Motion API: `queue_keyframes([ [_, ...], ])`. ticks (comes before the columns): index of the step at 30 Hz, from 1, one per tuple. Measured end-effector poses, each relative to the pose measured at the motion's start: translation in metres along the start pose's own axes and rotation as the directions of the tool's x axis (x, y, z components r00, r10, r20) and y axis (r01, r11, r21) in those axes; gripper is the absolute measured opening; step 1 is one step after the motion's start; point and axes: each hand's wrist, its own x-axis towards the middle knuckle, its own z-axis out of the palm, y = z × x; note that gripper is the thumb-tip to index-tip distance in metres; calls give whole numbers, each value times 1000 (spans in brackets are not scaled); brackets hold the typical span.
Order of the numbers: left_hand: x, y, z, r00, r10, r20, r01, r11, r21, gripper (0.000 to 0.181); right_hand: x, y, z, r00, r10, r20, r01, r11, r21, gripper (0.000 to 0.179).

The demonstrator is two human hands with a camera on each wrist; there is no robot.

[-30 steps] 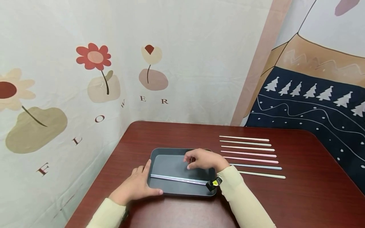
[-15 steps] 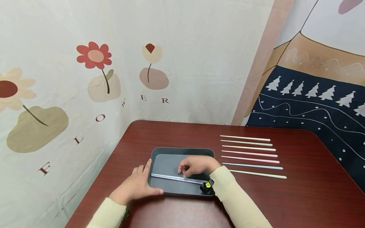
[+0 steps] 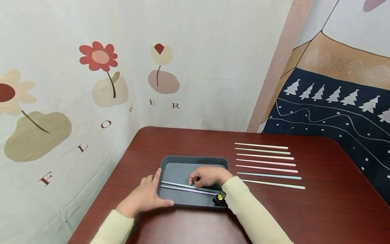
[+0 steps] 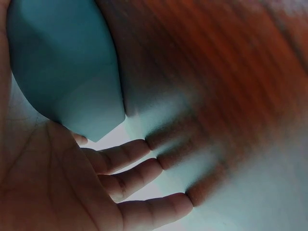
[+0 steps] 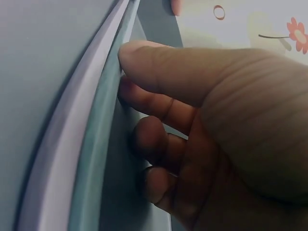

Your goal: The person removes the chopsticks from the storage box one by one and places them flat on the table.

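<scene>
A dark grey rectangular tray (image 3: 175,171) stands on the table with two thin chopsticks lying lengthwise in it. My right hand (image 3: 210,176) reaches into the tray and pinches the light blue chopstick (image 5: 98,115) between thumb and index finger; the other fingers are loosely curled. Right beside it, on the near side, lies the pale purple chopstick (image 5: 67,110). The wrist and its camera cover the right ends of both. My left hand (image 3: 144,196) rests against the tray's left end, fingers on the left rim and thumb along the front edge.
Several pastel chopsticks lie in a spaced row on the red-brown table (image 3: 268,210) to the right of the tray, among them a pink one (image 3: 266,168) and a blue one (image 3: 269,176). A printed cloth (image 3: 207,67) hangs behind the table.
My right hand has come down toward the near left, onto the chopsticks in the tray. The blue chopstick now lies slightly apart from the purple one. My left hand keeps its place.
</scene>
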Motion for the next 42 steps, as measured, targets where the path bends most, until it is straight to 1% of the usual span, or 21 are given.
queue_keyframes([
  [5, -1, 0, -1, 1000, 1, 8, -2, 1000, 5, 143, 0, 2, 0, 999, 19, -25, -19, 1000, 19, 17],
  [9, -2, 0, -1, 1000, 7, -2, -7, 1000, 8, 143, 0, 2, 1, 998, 32, -49, -31, 999, 20, 16],
  [13, -2, 1, -2, 1000, 9, -3, -9, 1000, 4, 142, 1, 1, 1, 999, 18, -47, -19, 1000, -13, 12],
  [17, -2, 1, -2, 1000, 11, 1, -11, 1000, 1, 142, 1, -1, 2, 998, 25, -53, -27, 999, -38, 14],
  [21, -2, 2, -2, 1000, 11, -2, -11, 1000, 3, 142, 0, -2, 2, 997, 44, -66, -47, 998, -36, 16],
  [30, -1, 3, -3, 1000, 14, 0, -14, 1000, -2, 141, -2, -4, -1, 996, 55, -73, -56, 998, -14, 17],
  [33, -2, 2, -3, 1000, 10, 4, -10, 1000, 1, 141, -3, -5, -1, 995, 51, -81, -53, 999, -15, 17],
  [38, -3, 1, -3, 1000, 8, 14, -8, 1000, 0, 142, -8, -10, -6, 994, 32, -108, -39, 997, -61, 18],
  [42, -2, 1, -3, 1000, 14, 10, -14, 1000, 0, 142, -12, -15, -12, 991, 9, -133, -19, 997, -76, 19],
])
